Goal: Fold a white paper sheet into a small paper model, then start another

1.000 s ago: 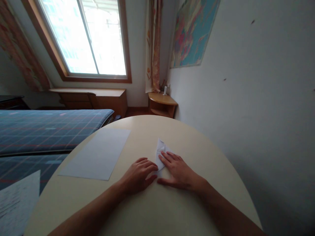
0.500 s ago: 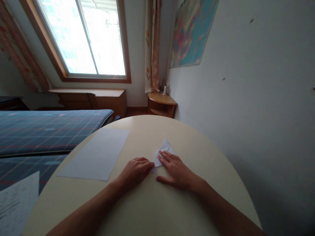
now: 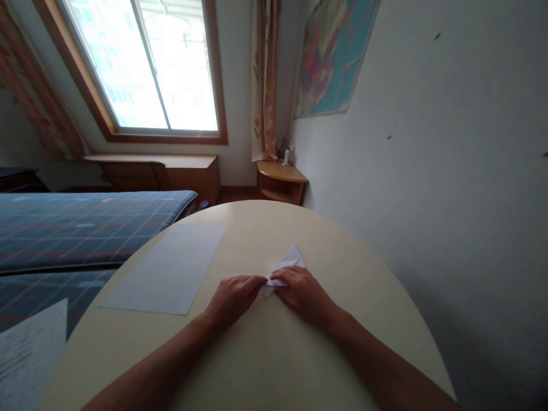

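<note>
A small folded white paper (image 3: 287,262) lies on the round cream table (image 3: 274,354), its point aimed away to the right. My left hand (image 3: 233,298) has its fingers curled and pinches the paper's near left corner. My right hand (image 3: 303,294) is also curled, its fingertips gripping the near edge of the same paper. Both hands meet at the fold and cover the paper's near part.
A flat white sheet (image 3: 166,271) lies on the table to the left of my hands. A printed page (image 3: 25,357) shows at the lower left. A bed with a blue plaid cover (image 3: 85,220) stands on the left, a wall on the right.
The folded paper has turned, its tip swinging to the right. My right hand went from flat fingers on the paper to a curled grip, and my left fingers closed onto the corner.
</note>
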Demonstrator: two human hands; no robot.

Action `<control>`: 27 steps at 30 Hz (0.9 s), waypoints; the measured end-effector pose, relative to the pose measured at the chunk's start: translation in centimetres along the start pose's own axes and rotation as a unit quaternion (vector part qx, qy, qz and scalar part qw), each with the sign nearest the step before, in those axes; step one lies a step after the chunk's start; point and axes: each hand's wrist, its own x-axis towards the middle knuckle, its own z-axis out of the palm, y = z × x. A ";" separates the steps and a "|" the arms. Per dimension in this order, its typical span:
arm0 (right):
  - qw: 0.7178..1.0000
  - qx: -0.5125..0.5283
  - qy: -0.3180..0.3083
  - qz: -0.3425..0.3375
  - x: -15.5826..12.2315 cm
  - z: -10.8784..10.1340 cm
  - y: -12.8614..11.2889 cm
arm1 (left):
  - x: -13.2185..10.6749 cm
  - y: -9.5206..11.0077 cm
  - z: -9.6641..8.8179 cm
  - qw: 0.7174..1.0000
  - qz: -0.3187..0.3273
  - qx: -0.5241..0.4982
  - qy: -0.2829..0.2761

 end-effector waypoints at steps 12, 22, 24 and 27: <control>0.999 0.029 -0.004 0.030 0.2 -0.2 0.5 | 0.4 1.2 -1.1 0.999 -0.037 0.014 -0.027; 0.999 -0.019 -0.030 0.024 0.1 -0.2 -1.0 | 0.4 1.0 -0.8 0.998 -0.033 0.030 -0.032; 0.999 -0.018 -0.022 0.034 0.0 -0.1 -1.2 | 0.3 1.0 -0.7 0.998 -0.037 0.027 -0.037; 0.998 -0.003 -0.008 0.056 0.0 0.3 -1.3 | 0.4 1.2 -0.7 0.998 -0.046 0.018 -0.044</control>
